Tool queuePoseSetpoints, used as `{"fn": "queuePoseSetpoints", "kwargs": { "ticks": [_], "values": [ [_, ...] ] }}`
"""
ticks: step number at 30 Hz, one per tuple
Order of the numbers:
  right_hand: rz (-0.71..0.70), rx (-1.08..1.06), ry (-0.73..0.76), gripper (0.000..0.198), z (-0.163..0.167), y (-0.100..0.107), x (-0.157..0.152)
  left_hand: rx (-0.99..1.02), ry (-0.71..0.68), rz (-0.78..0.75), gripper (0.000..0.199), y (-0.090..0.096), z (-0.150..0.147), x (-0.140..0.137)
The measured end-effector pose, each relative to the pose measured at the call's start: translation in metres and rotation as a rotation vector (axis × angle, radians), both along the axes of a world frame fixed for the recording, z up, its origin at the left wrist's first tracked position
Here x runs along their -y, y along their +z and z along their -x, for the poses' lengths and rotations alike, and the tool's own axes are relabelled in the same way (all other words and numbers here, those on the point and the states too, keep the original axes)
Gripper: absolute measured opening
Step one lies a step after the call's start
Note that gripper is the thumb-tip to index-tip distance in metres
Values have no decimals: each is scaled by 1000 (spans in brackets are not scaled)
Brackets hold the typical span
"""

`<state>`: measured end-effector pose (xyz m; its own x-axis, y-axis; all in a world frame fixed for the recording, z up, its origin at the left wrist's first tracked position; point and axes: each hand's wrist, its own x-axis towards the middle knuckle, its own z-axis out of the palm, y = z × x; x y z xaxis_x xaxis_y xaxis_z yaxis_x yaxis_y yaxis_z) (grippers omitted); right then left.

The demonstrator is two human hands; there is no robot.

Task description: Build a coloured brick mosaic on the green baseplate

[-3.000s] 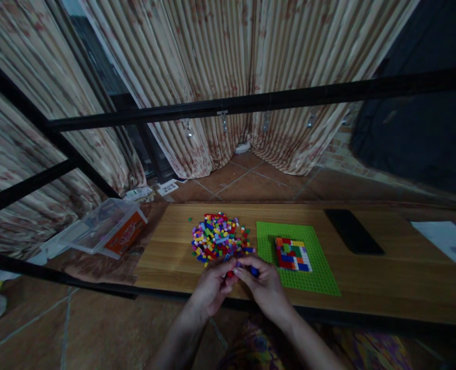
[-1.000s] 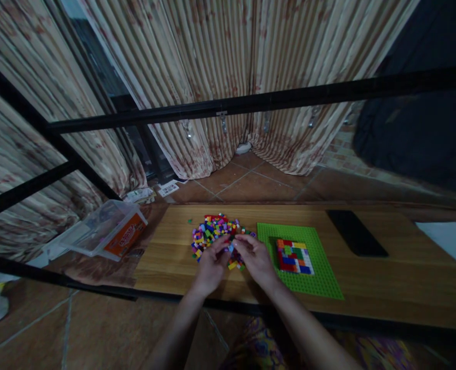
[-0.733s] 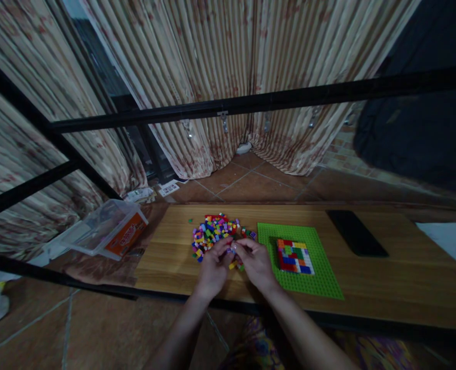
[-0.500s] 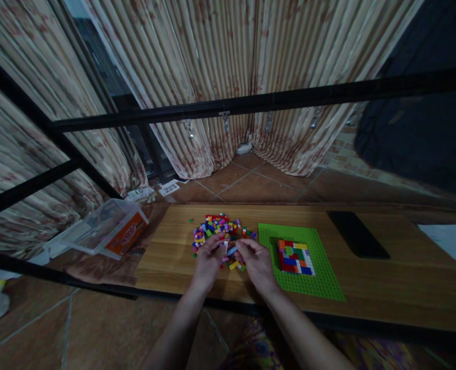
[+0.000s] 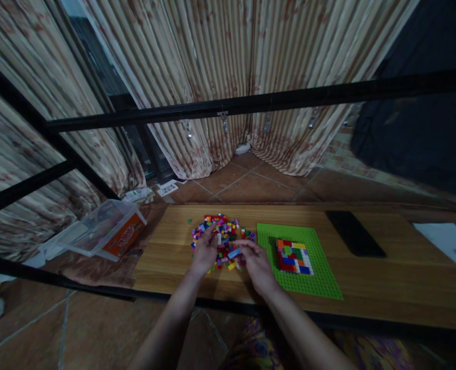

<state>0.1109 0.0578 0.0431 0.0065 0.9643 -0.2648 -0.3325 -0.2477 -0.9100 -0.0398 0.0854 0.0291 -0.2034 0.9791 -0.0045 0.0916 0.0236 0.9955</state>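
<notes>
My left hand [image 5: 205, 253] is over the left part of a pile of loose toy bricks [image 5: 222, 226], its fingers closed on a small white brick [image 5: 219, 239]. A light blue brick [image 5: 233, 253] is pinched at the fingertips of my right hand [image 5: 255, 261], over the pile's right side. To the right lies a green studded baseplate [image 5: 322, 267]. On it sits a flat block of joined bricks [image 5: 295, 257] in red, blue, white, yellow, green and orange. Neither hand touches the baseplate.
A dark flat slab [image 5: 355, 234] lies on the wooden table [image 5: 401, 277], right of the baseplate. White paper [image 5: 447, 244] is at the far right. A clear plastic box [image 5: 108, 231] with an orange label stands left of the table. A black metal bar [image 5: 251, 103] crosses beyond it.
My hands have drawn apart. The left has shifted left with the white brick, and the right keeps the light blue brick near the same place.
</notes>
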Motion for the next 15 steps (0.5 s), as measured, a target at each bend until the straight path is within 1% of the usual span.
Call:
{"fn": "queuePoseSetpoints", "kwargs": {
  "ticks": [4, 8, 10, 13, 15],
  "values": [
    [118, -205, -17, 25, -1, 2, 1, 31, 18, 39, 48, 5, -3, 3],
    [208, -251, -12, 30, -2, 6, 3, 130, -12, 80, 48, 15, -12, 15],
    [209, -252, 23, 36, 1, 10, 5, 209, -39, 89, 48, 20, -20, 23],
    [166, -211, 84, 44, 6, 16, 10, 302, -48, 67, 45, 25, -33, 36],
    [138, -178, 85, 46, 9, 19, 12, 354, -41, 47, 43, 26, -39, 43]
  ]
}}
